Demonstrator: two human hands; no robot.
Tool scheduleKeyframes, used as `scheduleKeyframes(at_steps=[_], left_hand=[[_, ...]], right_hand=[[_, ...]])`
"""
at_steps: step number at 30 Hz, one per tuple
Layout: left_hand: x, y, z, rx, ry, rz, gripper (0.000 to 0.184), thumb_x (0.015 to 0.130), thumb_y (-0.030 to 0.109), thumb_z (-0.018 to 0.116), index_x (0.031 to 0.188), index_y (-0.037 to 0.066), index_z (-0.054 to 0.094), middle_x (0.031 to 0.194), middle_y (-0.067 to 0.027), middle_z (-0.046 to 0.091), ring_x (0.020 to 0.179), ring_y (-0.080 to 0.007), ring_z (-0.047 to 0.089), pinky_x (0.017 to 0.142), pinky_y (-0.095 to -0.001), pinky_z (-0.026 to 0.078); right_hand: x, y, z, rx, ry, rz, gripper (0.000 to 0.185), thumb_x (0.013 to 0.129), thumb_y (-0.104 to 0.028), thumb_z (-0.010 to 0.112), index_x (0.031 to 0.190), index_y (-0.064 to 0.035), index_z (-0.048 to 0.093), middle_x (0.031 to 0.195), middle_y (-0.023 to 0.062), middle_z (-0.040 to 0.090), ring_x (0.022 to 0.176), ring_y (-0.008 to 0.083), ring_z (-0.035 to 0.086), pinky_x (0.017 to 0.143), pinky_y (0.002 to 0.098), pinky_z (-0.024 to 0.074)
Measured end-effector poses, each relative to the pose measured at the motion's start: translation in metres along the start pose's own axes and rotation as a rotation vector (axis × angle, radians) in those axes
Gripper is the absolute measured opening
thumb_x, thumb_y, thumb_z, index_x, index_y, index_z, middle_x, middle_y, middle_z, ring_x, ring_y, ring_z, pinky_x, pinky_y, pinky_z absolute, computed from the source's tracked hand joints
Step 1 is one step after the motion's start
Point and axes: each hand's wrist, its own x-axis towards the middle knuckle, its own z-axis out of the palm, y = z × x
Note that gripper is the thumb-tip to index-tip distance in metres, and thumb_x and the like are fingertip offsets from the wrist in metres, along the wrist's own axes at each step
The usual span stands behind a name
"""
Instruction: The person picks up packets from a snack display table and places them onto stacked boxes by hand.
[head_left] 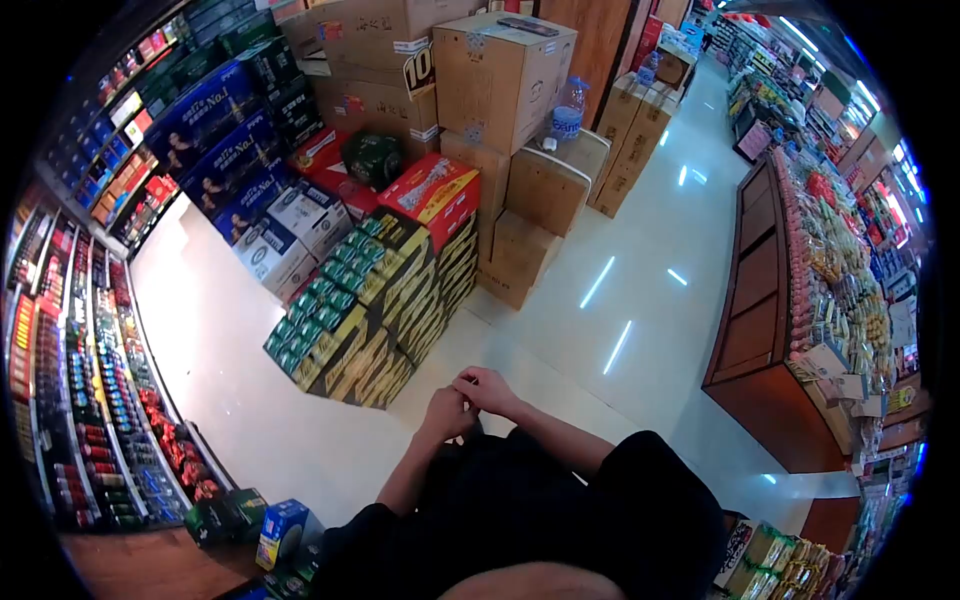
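My left hand (446, 414) and my right hand (486, 391) meet in front of my body, above the floor. Both have curled fingers, and the fingertips touch each other. Anything small between them is hidden from me. Closest beyond the hands is a stack of black-and-gold cartons (375, 370) with green cans (318, 310) showing on top. A red-and-yellow carton (432, 190) rests on the rear of that stack.
Brown cardboard boxes (500, 85) are piled behind, with a water bottle (568, 110) beside them. Blue beer cartons (205, 110) stand at the back left. Shelves of drinks (100, 380) line the left side. A wooden display counter (765, 300) full of packaged goods runs along the right.
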Motion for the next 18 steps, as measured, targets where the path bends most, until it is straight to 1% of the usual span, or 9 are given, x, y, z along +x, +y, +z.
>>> scheduleKeyframes(at_steps=[1, 2, 5, 8, 11, 13, 15, 17, 18], left_hand=[[0.014, -0.003, -0.012, 0.013, 0.0, 0.036, 0.017, 0.069, 0.021, 0.063, 0.075, 0.005, 0.064, 0.073, -0.0164, 0.062, 0.071, -0.0349, 0.06, 0.064, -0.0428, 0.048], [0.027, -0.009, -0.021, 0.062, 0.006, 0.102, 0.017, 0.071, 0.021, 0.063, 0.076, 0.005, 0.063, 0.075, -0.0155, 0.062, 0.072, -0.034, 0.059, 0.064, -0.0407, 0.047], [0.051, -0.019, -0.061, -0.139, 0.171, 0.058, 0.016, 0.075, 0.018, 0.062, 0.078, 0.003, 0.062, 0.078, -0.0149, 0.062, 0.076, -0.0313, 0.059, 0.069, -0.0372, 0.047], [0.064, -0.024, -0.123, -0.563, 0.363, 0.086, 0.016, 0.08, 0.014, 0.062, 0.089, 0.002, 0.06, 0.089, -0.0104, 0.061, 0.083, -0.0222, 0.058, 0.077, -0.0329, 0.045], [0.057, 0.057, -0.238, -0.65, 0.614, 0.498, 0.018, 0.079, 0.011, 0.059, 0.095, 0.003, 0.06, 0.1, -0.0155, 0.057, 0.095, -0.0281, 0.054, 0.085, -0.0379, 0.041], [0.052, 0.096, -0.279, -0.688, 0.834, 0.729, 0.018, 0.079, 0.023, 0.06, 0.078, 0.006, 0.054, 0.092, -0.0134, 0.054, 0.096, -0.0281, 0.05, 0.086, -0.0429, 0.04], [0.05, 0.14, -0.32, -0.712, 0.793, 0.832, 0.016, 0.078, 0.022, 0.065, 0.087, 0.012, 0.057, 0.095, -0.005, 0.053, 0.096, -0.0235, 0.049, 0.086, -0.0392, 0.038], [0.032, 0.219, -0.366, -0.8, 0.515, 0.541, 0.022, 0.076, 0.021, 0.069, 0.095, 0.018, 0.061, 0.098, 0.0034, 0.052, 0.096, -0.0189, 0.048, 0.086, -0.0354, 0.036], [0.068, 0.195, -0.367, -0.658, 0.59, 1.196, 0.023, 0.072, 0.017, 0.072, 0.092, 0.019, 0.061, 0.091, 0.0055, 0.052, 0.088, -0.0142, 0.051, 0.088, -0.0361, 0.035]], right_hand=[[0.014, -0.008, -0.006, 0.046, -0.013, 0.022, 0.031, 0.083, -0.031, 0.058, 0.088, -0.0018, 0.065, 0.077, 0.0124, 0.066, 0.07, 0.021, 0.064, 0.066, 0.0316, 0.0505], [0.032, -0.003, -0.01, 0.076, -0.029, 0.023, 0.032, 0.087, -0.032, 0.057, 0.092, -0.0006, 0.063, 0.077, 0.0065, 0.064, 0.07, 0.0131, 0.06, 0.063, 0.0289, 0.0484], [0.074, -0.014, -0.024, 0.329, 0.036, 0.14, 0.031, 0.087, -0.033, 0.057, 0.092, -0.0028, 0.062, 0.08, 0.0045, 0.063, 0.072, 0.0121, 0.058, 0.064, 0.027, 0.0464], [0.12, -0.012, -0.032, 0.362, -0.01, 0.226, 0.029, 0.087, -0.034, 0.057, 0.089, -0.0052, 0.061, 0.08, 0.0028, 0.061, 0.071, 0.0107, 0.056, 0.063, 0.0249, 0.0448], [0.171, -0.01, -0.029, 0.355, -0.108, 0.251, 0.028, 0.087, -0.032, 0.057, 0.084, -0.0053, 0.059, 0.077, 0.0016, 0.059, 0.066, 0.0092, 0.053, 0.059, 0.0234, 0.0435], [0.21, -0.004, -0.021, 0.306, -0.214, 0.258, 0.027, 0.087, -0.032, 0.057, 0.083, -0.0053, 0.059, 0.076, 0.0013, 0.058, 0.065, 0.0087, 0.052, 0.058, 0.0232, 0.0432], [0.245, -0.008, -0.012, 0.234, -0.329, 0.229, 0.027, 0.087, -0.033, 0.058, 0.087, -0.0057, 0.058, 0.078, 0.0008, 0.058, 0.066, 0.0084, 0.052, 0.058, 0.023, 0.043], [0.275, -0.02, -0.007, 0.211, -0.432, 0.224, 0.027, 0.086, -0.033, 0.059, 0.09, -0.0062, 0.058, 0.079, 0.0005, 0.058, 0.067, 0.0083, 0.052, 0.058, 0.0227, 0.0426], [0.29, -0.026, -0.007, 0.181, -0.479, 0.185, 0.027, 0.086, -0.033, 0.059, 0.091, -0.0064, 0.058, 0.079, 0.0004, 0.058, 0.068, 0.0083, 0.052, 0.058, 0.0225, 0.0425]])
